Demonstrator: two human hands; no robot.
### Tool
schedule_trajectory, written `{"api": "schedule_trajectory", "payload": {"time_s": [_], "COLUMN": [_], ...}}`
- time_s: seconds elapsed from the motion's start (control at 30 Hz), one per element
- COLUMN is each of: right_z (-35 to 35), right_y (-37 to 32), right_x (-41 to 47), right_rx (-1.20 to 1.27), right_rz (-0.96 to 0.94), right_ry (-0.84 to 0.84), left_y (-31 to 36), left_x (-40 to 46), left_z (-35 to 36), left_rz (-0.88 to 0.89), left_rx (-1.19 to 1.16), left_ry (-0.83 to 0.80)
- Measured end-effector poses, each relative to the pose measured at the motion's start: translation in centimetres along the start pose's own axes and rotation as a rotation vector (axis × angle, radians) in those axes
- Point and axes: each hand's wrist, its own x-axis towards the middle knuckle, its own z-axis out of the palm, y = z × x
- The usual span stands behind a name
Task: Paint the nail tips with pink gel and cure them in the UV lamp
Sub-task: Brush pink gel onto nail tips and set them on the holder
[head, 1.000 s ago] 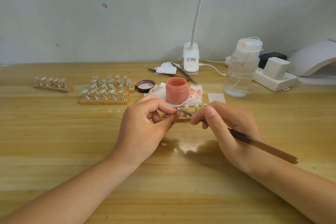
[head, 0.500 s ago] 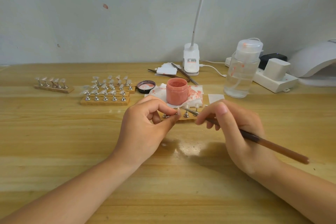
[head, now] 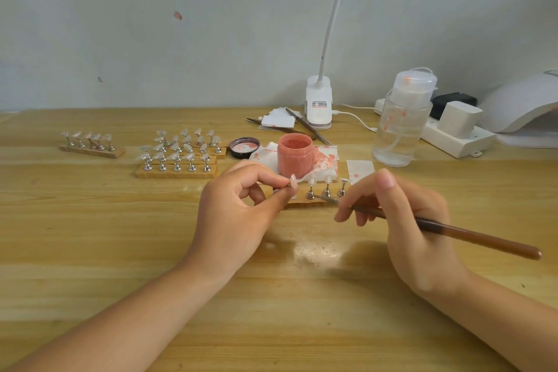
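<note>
- Above the middle of the wooden table (head: 90, 251), the left hand (head: 238, 214) pinches a small metal stand between thumb and forefinger; a pale pink nail tip (head: 293, 182) sits on its top.
- To its right, the right hand (head: 416, 226) grips a brown brush (head: 471, 235) with curled fingers, the bristle end pointing left, apart from the nail tip.
- Just behind both hands lies a wooden holder (head: 305, 202) with three upright metal stands (head: 326, 189).
- Behind that, an open jar of pink gel (head: 295, 159) stands on a stained paper towel (head: 324, 157), its lid (head: 244, 148) just to the left.
- Farther left, two wooden racks (head: 178, 170) carry clear nail tips.
- At the far right edge sits the white UV lamp (head: 519, 103), beside a power strip (head: 459, 137) and a clear pump bottle (head: 401, 121).
</note>
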Motion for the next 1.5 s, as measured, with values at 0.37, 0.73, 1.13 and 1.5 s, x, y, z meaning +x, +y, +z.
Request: {"api": "schedule_trajectory", "payload": {"time_s": [0.37,0.73,1.13,1.5], "right_z": [0.0,-0.7,-0.3,-0.4], "right_y": [0.4,0.8,2.7,3.3], "right_x": [0.6,2.0,3.7,3.7], "right_rx": [0.121,0.067,-0.117,-0.146], "right_rz": [0.15,0.172,0.044,0.099], "right_ry": [0.183,0.237,0.161,0.177], "left_y": [0.5,-0.7,-0.7,-1.1], "left_x": [4.3,4.1,3.4,3.0], "left_z": [-0.8,0.0,0.4,0.6], "left_rz": [-0.07,-0.076,-0.042,-0.089], "left_rx": [-0.123,-0.118,0.008,0.114], "left_ry": [-0.033,-0.119,-0.126,-0.237]}}
